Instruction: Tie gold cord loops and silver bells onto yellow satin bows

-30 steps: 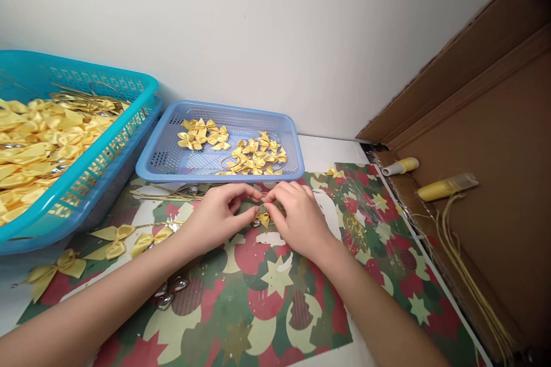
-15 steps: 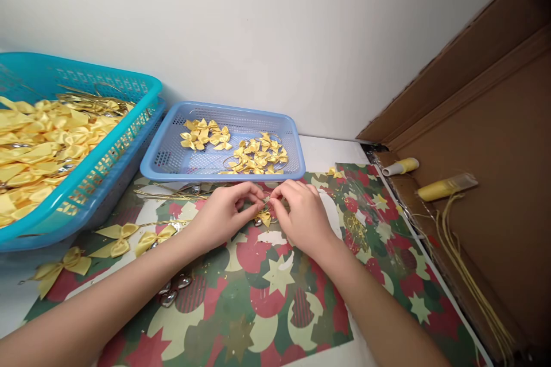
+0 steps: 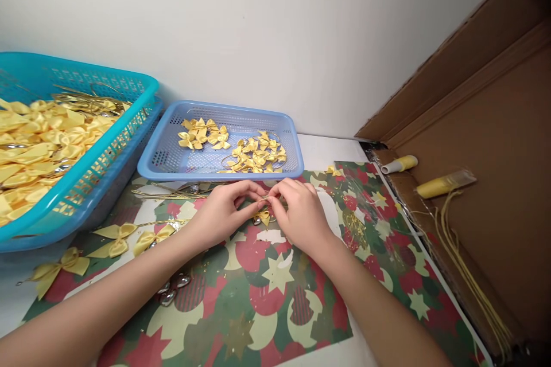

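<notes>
My left hand (image 3: pixel 235 205) and my right hand (image 3: pixel 297 210) meet over the patterned mat, thumbs and forefingers pinched close together on a thin gold cord (image 3: pixel 267 199). From the cord hangs a small yellow ribbon bow (image 3: pixel 263 218) with a silver heart charm (image 3: pixel 257 221), just below my fingertips. The knot or cord ends between my fingers are too small to make out. Left of my left forearm lie larger yellow bows (image 3: pixel 118 239) on gold cords, and several silver hearts (image 3: pixel 167 297) rest beside that forearm.
A blue basket (image 3: pixel 219 176) behind my hands holds small bows. At the left, a turquoise basket (image 3: pixel 86 166) is piled with yellow bows. Gold cords (image 3: pixel 161 191) lie before the blue basket. A cardboard wall (image 3: pixel 482 143) on the right carries yellow-filled tubes (image 3: pixel 443 184) and hanging cords (image 3: pixel 465 275).
My fingertips have drawn nearer to each other, after parting slightly half a second ago, still on the cord. The view has shifted a little; the baskets and loose bows stay put.
</notes>
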{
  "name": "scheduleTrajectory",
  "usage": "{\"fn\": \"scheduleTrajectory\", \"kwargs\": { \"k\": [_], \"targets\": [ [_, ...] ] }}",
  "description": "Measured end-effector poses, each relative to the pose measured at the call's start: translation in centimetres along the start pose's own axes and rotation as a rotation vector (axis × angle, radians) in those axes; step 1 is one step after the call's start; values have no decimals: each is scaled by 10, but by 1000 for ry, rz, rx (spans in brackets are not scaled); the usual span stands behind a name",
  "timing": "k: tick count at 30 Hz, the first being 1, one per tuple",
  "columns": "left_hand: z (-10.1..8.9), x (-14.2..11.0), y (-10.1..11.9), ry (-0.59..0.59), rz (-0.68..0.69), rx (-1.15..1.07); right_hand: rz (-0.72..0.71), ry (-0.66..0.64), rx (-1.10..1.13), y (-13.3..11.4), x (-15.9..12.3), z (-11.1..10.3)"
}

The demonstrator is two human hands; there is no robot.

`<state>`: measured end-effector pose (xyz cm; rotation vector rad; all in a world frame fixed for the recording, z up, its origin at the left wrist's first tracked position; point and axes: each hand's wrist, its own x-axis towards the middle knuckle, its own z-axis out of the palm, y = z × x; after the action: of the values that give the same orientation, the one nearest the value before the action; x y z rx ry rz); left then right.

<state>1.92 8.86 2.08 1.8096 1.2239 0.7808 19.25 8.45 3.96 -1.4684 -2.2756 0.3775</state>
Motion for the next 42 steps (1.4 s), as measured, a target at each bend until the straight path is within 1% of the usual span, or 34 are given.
{"fn": "scheduleTrajectory", "kwargs": {
  "k": [8, 12, 18, 22, 25, 32, 42],
  "targets": [
    [-1, 0, -4, -26, -24, -64, 28, 15, -17, 2, 1, -7],
    [-3, 0, -1, -49, -24, -2, 36, 28, -23, 3, 1, -9],
    [-7, 1, 4, -1, -21, 99, 45, 19, -9, 2, 2, -10],
    [-6, 3, 3, -9, -10, 139, 45, 6, -13, 1, 2, -9],
    [-5, 4, 0, -24, 5, 130, 45, -2, -23, 1, 2, -8],
    [-6, 6, -2, -49, -22, 74, 49, 13, -7, 0, 3, -9],
    [-6, 5, -4, -100, -19, 20, 54, 31, -15, 2, 3, -11]
  ]
}}
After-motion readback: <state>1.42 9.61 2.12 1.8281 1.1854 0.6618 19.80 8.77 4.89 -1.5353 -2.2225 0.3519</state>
